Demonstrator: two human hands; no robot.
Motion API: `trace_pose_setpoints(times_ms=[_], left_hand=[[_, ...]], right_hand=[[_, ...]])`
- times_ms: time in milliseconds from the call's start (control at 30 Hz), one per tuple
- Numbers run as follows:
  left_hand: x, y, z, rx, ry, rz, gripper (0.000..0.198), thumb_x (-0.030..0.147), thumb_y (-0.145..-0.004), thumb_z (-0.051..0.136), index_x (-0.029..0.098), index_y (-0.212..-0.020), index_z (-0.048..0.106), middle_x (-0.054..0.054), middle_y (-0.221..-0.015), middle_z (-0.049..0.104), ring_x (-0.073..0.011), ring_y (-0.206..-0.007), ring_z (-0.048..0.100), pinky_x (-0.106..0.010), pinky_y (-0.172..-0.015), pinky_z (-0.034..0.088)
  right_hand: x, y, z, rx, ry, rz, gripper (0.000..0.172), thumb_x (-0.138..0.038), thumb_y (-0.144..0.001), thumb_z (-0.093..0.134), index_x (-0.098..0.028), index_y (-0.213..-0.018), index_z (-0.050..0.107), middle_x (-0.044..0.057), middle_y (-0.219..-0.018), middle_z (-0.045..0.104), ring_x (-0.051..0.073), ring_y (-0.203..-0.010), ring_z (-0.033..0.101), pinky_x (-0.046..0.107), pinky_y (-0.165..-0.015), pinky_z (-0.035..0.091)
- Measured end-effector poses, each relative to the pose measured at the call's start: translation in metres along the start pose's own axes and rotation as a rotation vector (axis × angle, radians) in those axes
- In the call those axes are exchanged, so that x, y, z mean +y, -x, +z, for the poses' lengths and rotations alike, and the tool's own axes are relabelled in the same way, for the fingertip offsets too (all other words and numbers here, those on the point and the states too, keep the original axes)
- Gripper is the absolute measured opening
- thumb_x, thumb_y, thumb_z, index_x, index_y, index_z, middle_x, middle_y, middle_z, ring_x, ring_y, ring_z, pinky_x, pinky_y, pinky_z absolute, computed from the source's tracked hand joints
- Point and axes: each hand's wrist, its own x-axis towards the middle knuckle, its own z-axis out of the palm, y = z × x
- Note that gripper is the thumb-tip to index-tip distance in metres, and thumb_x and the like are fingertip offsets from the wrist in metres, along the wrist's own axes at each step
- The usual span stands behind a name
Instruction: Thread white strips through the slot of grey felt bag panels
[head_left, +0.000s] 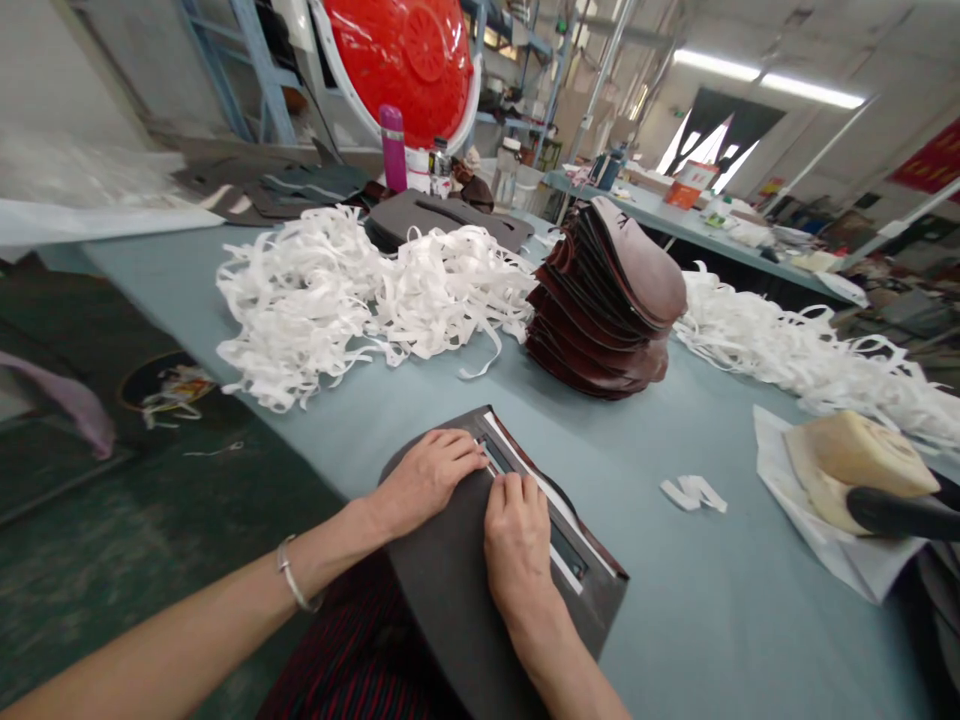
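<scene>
A dark grey panel [450,590] lies at the table's near edge, partly over my lap. It has a long slot [568,550] with a strip of white tape [566,562] on its near side and a second white strip [551,492] on the far side. Brown leather [525,452] shows along the far edge. My left hand [431,475] is closed, its fingertips pinching at the tape by the slot's upper left end. Close beside it, my right hand [519,535] has its fingers curled and pressed together on the same tape, which they partly hide.
Heaps of white tape [300,290] lie behind the panel, more [825,350] at right. A stack of brown leather pieces [607,310] stands between them. At right, a yellowish block with a black handle [862,465] rests on white sheets. Tape scraps [694,493] lie nearer.
</scene>
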Motion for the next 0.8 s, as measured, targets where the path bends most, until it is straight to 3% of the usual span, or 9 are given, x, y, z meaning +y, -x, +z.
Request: trace_pose_setpoints(times_ms=[167,367,567,800], left_hand=[[-0.002,0.001,0.003,0.007,0.004,0.01,0.027,0.015,-0.094,0.043,0.021,-0.113,0.059,-0.005,-0.115,0.061,-0.0201,-0.115,0.048,-0.038,-0.095,0.041],[-0.003,0.001,0.006,0.024,-0.013,0.021,0.027,0.014,-0.093,0.042,0.022,-0.112,0.06,-0.005,-0.114,0.062,-0.0193,-0.115,0.05,-0.038,-0.093,0.042],[-0.004,0.001,0.006,0.029,-0.027,0.033,0.029,0.015,-0.094,0.039,0.022,-0.113,0.06,-0.005,-0.115,0.062,-0.02,-0.114,0.05,-0.039,-0.092,0.042],[-0.007,0.002,0.009,0.018,-0.021,0.035,0.03,0.015,-0.094,0.038,0.022,-0.113,0.06,-0.006,-0.117,0.062,-0.021,-0.115,0.05,-0.04,-0.093,0.042]], right_hand=[[0.026,0.051,-0.013,-0.006,0.031,-0.024,0.028,-0.002,-0.082,0.043,-0.006,-0.101,0.064,0.013,-0.086,0.058,0.026,-0.078,0.049,0.039,-0.065,0.046],[0.057,0.11,-0.031,0.043,-0.041,-0.051,0.033,-0.005,-0.088,0.036,-0.006,-0.112,0.059,0.016,-0.098,0.059,0.029,-0.092,0.049,0.046,-0.078,0.044],[0.065,0.123,-0.032,0.032,-0.249,0.047,0.027,-0.01,-0.092,0.036,-0.012,-0.11,0.056,0.014,-0.102,0.058,0.026,-0.093,0.048,0.043,-0.077,0.044],[0.068,0.13,-0.023,0.188,-0.443,0.171,0.02,-0.003,-0.089,0.043,-0.017,-0.1,0.052,0.012,-0.114,0.056,0.023,-0.107,0.048,0.042,-0.088,0.042]])
